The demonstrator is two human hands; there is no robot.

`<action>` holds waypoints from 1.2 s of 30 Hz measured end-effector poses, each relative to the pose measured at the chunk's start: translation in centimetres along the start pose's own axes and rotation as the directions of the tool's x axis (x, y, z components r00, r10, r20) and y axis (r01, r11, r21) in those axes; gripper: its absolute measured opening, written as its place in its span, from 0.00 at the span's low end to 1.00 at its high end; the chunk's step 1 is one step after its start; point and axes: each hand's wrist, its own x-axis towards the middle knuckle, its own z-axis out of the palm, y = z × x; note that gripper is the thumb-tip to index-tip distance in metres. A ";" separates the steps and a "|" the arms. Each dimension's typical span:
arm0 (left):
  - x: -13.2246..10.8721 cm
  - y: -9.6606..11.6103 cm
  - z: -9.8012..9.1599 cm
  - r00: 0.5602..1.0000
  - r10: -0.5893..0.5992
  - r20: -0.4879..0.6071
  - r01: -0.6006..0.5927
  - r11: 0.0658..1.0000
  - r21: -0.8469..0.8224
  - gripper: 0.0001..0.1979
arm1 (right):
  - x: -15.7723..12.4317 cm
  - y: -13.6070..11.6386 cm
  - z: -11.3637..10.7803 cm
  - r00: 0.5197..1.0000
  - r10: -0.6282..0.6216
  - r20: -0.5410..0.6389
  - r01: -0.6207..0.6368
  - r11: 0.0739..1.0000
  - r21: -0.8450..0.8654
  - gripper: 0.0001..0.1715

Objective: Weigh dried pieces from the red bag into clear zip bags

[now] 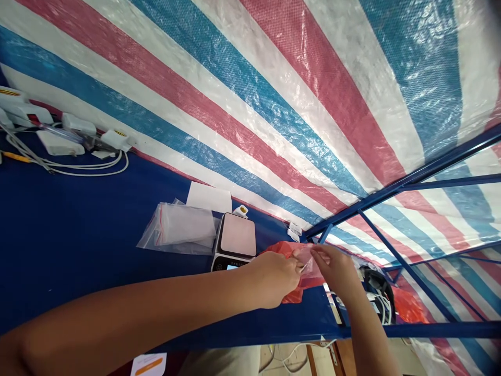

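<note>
My left hand (276, 277) reaches across to the right side of the blue table, its fingers closed on a small clear plastic bag (307, 263). Beside it my right hand (332, 263) pinches the same bag's upper right edge. Under and behind both hands lies a red plastic bag (293, 296). A small digital scale (238, 235) with a pinkish plate stands just left of the hands, its display partly covered by my left forearm. Clear zip bags (183, 224) lie left of the scale, near a white paper (209, 197).
White chargers and cables (78, 125) lie at the far left. A striped tarp (235, 104) rises behind the table. Blue metal bars (415, 266) frame the right side, with a black item and white cables (381, 297) beyond the table's end. Another red bag (409, 305) lies farther right.
</note>
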 end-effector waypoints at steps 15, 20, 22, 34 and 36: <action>0.3 -1.4 -1.2 0.995 -0.030 0.096 0.037 0.996 -0.075 0.15 | -2.4 0.0 -5.7 0.950 0.134 -0.284 -0.148 0.989 -0.028 0.23; 0.3 -1.7 -3.7 0.965 -0.229 -0.125 0.173 0.920 -0.351 0.14 | -6.3 -2.8 -7.3 0.814 0.352 -0.461 -0.306 0.936 0.174 0.30; 0.0 -1.9 -5.0 0.913 -0.381 -0.145 0.239 0.789 -0.565 0.21 | -7.7 -4.4 -7.0 0.763 0.407 -0.502 -0.303 0.912 0.277 0.30; -13.4 1.5 1.8 0.868 -0.427 -0.255 0.411 0.904 -0.117 0.39 | -10.1 -8.9 6.0 0.675 0.696 -0.246 -0.304 0.566 0.766 0.27; -15.3 2.7 3.0 0.899 -0.385 -0.207 0.403 0.914 0.052 0.28 | -11.1 -8.8 7.7 0.610 0.758 -0.230 -0.337 0.511 0.791 0.28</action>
